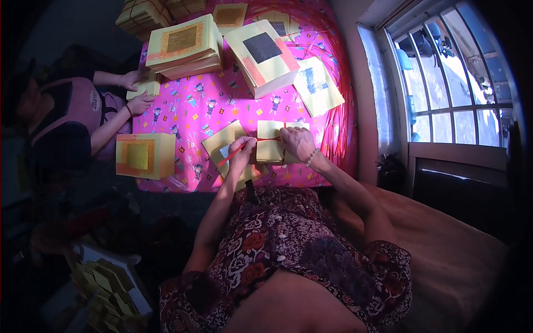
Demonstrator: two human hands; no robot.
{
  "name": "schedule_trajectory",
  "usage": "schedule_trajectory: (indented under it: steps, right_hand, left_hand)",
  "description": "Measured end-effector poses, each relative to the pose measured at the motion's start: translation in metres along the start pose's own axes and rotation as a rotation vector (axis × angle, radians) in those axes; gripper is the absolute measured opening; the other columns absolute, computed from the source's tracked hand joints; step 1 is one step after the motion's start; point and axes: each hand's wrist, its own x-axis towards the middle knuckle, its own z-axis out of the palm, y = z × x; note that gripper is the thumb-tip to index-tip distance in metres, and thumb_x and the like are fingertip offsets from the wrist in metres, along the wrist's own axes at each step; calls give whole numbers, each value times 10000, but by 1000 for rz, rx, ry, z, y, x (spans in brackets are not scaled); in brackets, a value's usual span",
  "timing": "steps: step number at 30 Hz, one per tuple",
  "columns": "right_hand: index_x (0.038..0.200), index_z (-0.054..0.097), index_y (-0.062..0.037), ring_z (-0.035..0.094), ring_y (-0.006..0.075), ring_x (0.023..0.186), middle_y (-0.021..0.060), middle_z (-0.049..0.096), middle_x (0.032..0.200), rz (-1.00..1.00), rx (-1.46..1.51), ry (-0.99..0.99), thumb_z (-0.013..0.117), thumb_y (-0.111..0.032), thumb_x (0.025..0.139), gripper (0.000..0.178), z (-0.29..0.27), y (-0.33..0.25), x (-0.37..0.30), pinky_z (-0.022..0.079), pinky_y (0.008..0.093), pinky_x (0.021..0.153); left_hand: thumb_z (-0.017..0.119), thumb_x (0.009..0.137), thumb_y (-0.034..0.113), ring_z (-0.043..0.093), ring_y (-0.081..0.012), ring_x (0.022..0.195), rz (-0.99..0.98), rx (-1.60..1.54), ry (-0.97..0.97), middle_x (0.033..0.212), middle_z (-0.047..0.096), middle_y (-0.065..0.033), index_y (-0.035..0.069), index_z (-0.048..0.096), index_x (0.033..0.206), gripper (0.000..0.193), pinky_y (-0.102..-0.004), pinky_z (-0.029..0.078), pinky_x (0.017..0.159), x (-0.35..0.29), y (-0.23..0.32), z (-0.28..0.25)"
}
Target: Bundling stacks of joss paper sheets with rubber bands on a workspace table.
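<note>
A small stack of pale yellow paper (268,152) lies in front of me at the table's near side. Red strips (284,156) cross over its top, one lengthwise and one sideways. My left hand (241,154) is closed at the stack's left edge, pinching a red strip whose loose end (230,155) sticks out to the left. Over the stack's right half, my right hand (298,142) is closed, its fingers bent down on the red strip where the strips cross; the fingertips are partly hidden. Beneath my left hand lies a yellow sheet with a silver patch (223,136), turned at an angle.
Tall yellow paper stacks (222,60) (270,79) stand at the back of the pink patterned table (191,114). Another stack (166,156) sits front left. Long red strips (345,100) hang along the right edge. Across the left side, a person's hands (140,104) hold paper.
</note>
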Motion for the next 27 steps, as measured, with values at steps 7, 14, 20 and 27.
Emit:
schedule_trajectory:
  steps: [7, 14, 20, 27]
  right_hand:
    - [759, 550, -84, 617, 250, 646, 68, 602, 690, 3, 27, -9, 617, -171, 749, 110, 3, 5, 1, 493, 370, 605]
    - [773, 558, -76, 627, 254, 643, 84, 608, 692, -11, 28, -3, 618, -173, 756, 115, 2, 5, 0, 502, 377, 594]
    - [789, 547, -67, 626, 260, 643, 89, 601, 686, -41, 75, -29, 626, -200, 771, 155, -2, 8, -2, 498, 381, 581]
    - [887, 529, -86, 591, 217, 790, 57, 560, 801, -205, -35, 4, 577, -266, 839, 192, -30, 6, 12, 483, 348, 648]
  left_hand:
    - [614, 894, 135, 572, -69, 720, 234, 2, 39, 791, 644, -13, 23, 649, 932, 124, -218, 459, 663, 4, 16, 14]
    - [600, 905, 151, 606, -85, 736, 248, -135, 26, 870, 678, -51, 17, 632, 926, 140, -223, 480, 609, -3, 24, 23]
    - [555, 933, 154, 597, -72, 630, 155, -310, -192, 852, 683, -91, 17, 540, 937, 138, -194, 443, 465, 10, 24, 19]
    - [593, 890, 105, 577, -78, 570, 434, 86, -266, 719, 665, -73, -16, 539, 950, 146, -250, 457, 508, 40, 17, 11]
